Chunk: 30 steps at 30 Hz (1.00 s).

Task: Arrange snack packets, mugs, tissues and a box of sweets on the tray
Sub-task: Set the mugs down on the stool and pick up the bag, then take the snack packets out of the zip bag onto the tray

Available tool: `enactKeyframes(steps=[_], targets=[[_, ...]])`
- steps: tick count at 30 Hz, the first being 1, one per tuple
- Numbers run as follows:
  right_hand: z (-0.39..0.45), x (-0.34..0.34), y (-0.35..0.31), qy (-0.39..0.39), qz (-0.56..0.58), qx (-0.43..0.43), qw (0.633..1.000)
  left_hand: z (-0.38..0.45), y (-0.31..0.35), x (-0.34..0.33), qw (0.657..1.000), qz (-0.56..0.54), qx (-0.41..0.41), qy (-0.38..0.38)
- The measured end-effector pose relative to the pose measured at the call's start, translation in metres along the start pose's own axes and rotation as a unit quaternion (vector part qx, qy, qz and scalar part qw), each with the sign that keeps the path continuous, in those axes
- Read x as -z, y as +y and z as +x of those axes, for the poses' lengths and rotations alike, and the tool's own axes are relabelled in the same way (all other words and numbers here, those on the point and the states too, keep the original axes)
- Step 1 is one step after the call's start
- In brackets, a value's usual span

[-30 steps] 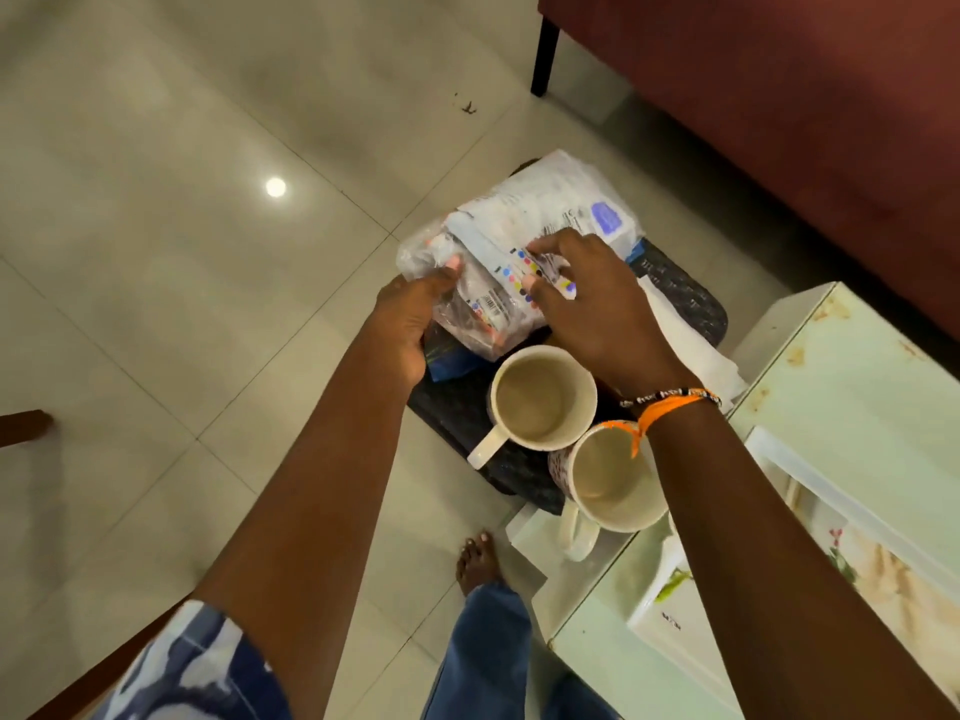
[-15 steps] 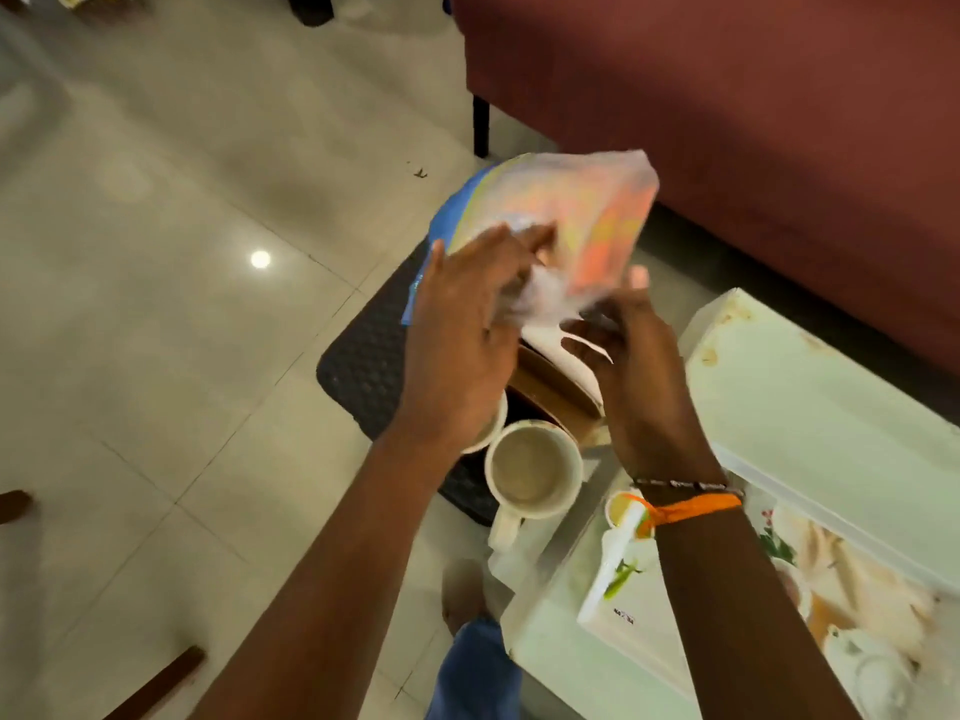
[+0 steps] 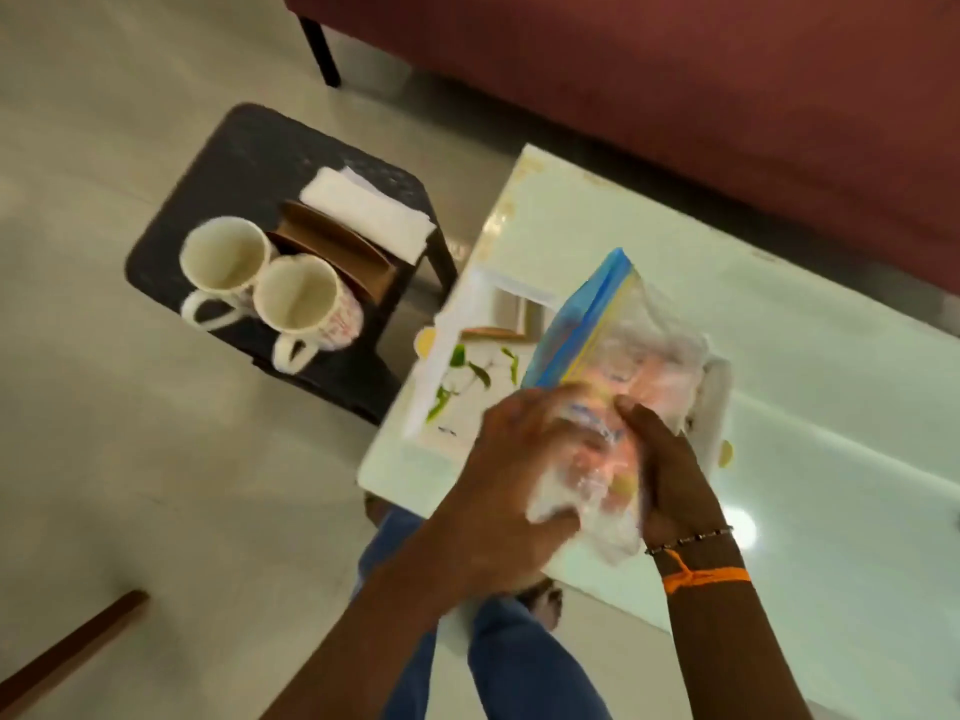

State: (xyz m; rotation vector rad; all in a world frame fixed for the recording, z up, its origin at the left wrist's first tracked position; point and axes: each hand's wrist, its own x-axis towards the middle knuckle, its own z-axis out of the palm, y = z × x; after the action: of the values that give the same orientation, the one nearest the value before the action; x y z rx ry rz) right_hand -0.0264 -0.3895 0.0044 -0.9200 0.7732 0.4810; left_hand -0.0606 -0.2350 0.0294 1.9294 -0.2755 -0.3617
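Both hands, left hand point(image 3: 498, 491) and right hand point(image 3: 670, 470), grip the snack packets point(image 3: 608, 366) over the tray point(image 3: 467, 324). Print blurred, unreadable. Two mugs point(image 3: 260, 278) on the stool point(image 3: 249, 148).

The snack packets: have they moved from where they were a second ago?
Yes. The snack packets, held in both hands, have left the black stool and now sit over the white tray on the table beside it.

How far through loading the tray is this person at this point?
Barely started: nothing looks set down on the tray yet. Both hands, left and right, hold the snack packets over it. Two mugs, the tissues and a brown box still sit on the black stool.
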Motion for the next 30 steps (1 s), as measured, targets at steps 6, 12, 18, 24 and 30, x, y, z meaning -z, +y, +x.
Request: enactKeyframes(steps=[6, 12, 18, 24, 30], targets=[[-0.033, 0.079, 0.021, 0.039, -0.087, 0.052, 0.994, 0.001, -0.002, -0.056, 0.874, -0.28, 0.364, 0.16], [-0.042, 0.1, 0.051, 0.024, -0.144, 0.044, 0.988, -0.021, -0.029, -0.072, 0.854, -0.229, 0.46, 0.083], [-0.029, 0.085, 0.061, -0.041, -0.181, 0.046, 0.982, -0.03, -0.034, -0.054, 0.927, -0.156, 0.326, 0.097], [-0.044, 0.066, 0.043, -0.104, -0.295, 0.087, 0.946, -0.024, 0.001, -0.066, 0.947, -0.152, 0.256, 0.118], [-0.082, 0.044, 0.026, -0.029, -0.397, 0.202, 0.895, -0.027, 0.041, -0.094, 0.962, -0.134, 0.205, 0.118]])
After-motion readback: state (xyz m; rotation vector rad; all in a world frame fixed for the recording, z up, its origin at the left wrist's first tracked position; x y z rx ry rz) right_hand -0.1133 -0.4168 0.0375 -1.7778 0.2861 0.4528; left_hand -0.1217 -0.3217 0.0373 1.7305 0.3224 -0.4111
